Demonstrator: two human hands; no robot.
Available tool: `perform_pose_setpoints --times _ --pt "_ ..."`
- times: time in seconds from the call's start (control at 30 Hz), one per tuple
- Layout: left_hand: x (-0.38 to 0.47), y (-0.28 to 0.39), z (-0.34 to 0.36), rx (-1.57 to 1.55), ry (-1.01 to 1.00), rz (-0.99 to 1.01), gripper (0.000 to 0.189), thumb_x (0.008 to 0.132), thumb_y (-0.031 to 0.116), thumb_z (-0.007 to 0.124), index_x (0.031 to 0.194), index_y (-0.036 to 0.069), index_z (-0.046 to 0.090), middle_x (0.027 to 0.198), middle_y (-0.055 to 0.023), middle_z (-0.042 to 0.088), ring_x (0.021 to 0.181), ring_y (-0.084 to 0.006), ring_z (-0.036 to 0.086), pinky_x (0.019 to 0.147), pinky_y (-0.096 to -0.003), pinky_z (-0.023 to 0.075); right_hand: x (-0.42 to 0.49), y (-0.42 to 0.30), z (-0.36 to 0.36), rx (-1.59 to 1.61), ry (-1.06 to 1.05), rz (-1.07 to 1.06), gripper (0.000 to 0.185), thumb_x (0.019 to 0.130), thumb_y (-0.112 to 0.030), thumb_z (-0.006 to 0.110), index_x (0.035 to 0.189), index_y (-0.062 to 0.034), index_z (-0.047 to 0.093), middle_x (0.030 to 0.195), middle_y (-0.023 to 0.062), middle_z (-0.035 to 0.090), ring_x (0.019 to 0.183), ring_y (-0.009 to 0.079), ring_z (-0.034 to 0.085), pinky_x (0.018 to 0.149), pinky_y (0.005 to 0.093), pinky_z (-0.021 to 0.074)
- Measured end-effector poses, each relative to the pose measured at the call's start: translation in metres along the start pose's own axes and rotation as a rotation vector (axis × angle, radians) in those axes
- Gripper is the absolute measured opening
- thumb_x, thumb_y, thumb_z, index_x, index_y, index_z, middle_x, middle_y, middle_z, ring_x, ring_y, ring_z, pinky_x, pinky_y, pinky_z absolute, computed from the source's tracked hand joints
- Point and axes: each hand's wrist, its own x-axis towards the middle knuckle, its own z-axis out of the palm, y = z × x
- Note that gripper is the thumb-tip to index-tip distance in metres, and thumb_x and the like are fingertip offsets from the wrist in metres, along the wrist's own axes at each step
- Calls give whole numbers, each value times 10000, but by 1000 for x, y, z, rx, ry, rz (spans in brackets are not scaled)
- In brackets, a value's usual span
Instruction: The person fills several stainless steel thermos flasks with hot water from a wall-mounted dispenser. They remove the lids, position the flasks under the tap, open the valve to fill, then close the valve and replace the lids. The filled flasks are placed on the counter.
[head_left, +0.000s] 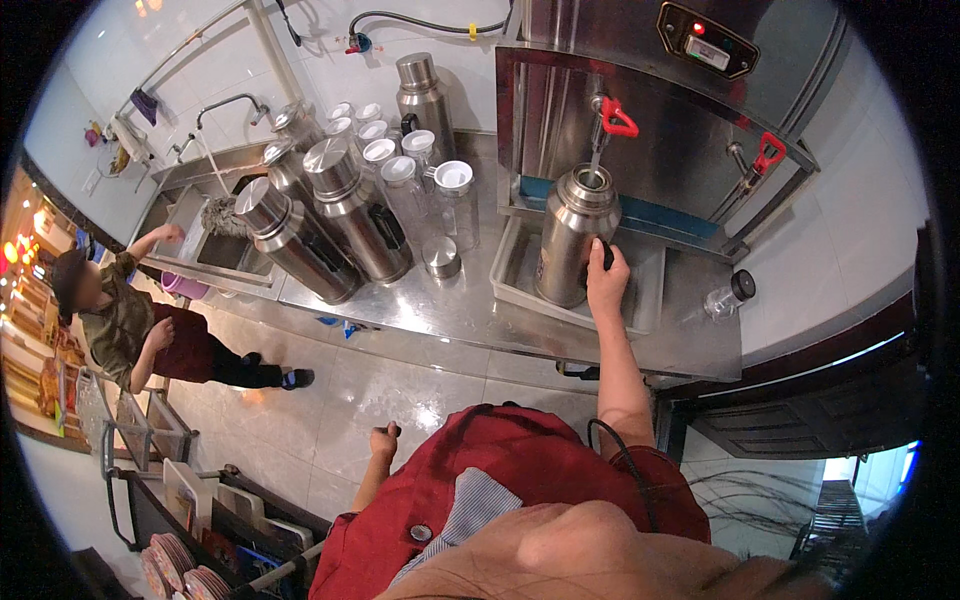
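Observation:
My right hand (606, 277) grips the black handle of a steel vacuum flask (570, 225). The flask stands upright in a white plastic tray (649, 315), its mouth uncovered under the spout of a steel water boiler (675, 150). The red-handled tap (616, 118) is right above it, and a stream runs into the flask. My left hand (385, 439) hangs low over the floor, its fingers closed around a small dark thing that I cannot make out. A steel flask cap (441, 257) lies on the counter (465, 300), left of the tray.
Several capped steel flasks (360, 225) and clear jugs with white lids (454, 202) crowd the counter's left. A small jar (729, 295) lies at its right end. Beyond is a sink (225, 251) with running water, a co-worker (127, 315) beside it. A cart (202, 517) holds stacked plates.

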Motion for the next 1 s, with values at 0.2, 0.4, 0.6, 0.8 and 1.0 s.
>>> perform_pose_setpoints --times 0.2,0.4,0.6,0.8,1.0 --pt "-3 -4 0 1 34 26 470 912 446 646 863 -7 767 849 -207 734 842 -294 725 788 -410 540 3 11 5 47 51 -120 347 992 -283 620 750 -47 540 610 -38 480 535 51 414 474 255 330" --pt "-11 9 -11 -33 -58 15 534 877 468 683 895 -65 711 897 -249 719 916 -362 706 839 -439 534 4 17 7 27 78 -168 328 991 -277 623 767 -49 549 609 -49 475 526 43 412 459 241 318" --pt "-14 11 -10 -49 -43 12 534 871 476 690 883 -57 719 893 -242 721 910 -355 709 830 -437 537 3 15 6 55 55 -138 337 993 -293 618 776 -44 552 599 -42 475 508 45 406 445 244 309" --pt "-9 5 -7 -42 -103 13 536 863 481 701 861 -55 719 898 -239 723 890 -347 712 817 -432 540 4 16 7 31 64 -134 355 984 -306 627 762 -43 542 592 -32 477 508 55 412 447 255 314" --pt "-8 3 -6 -57 -111 -8 540 843 484 725 880 -55 704 915 -239 722 917 -345 705 842 -429 535 3 14 2 -5 19 12 288 974 -255 635 960 33 645 751 78 632 709 124 537 672 312 469"
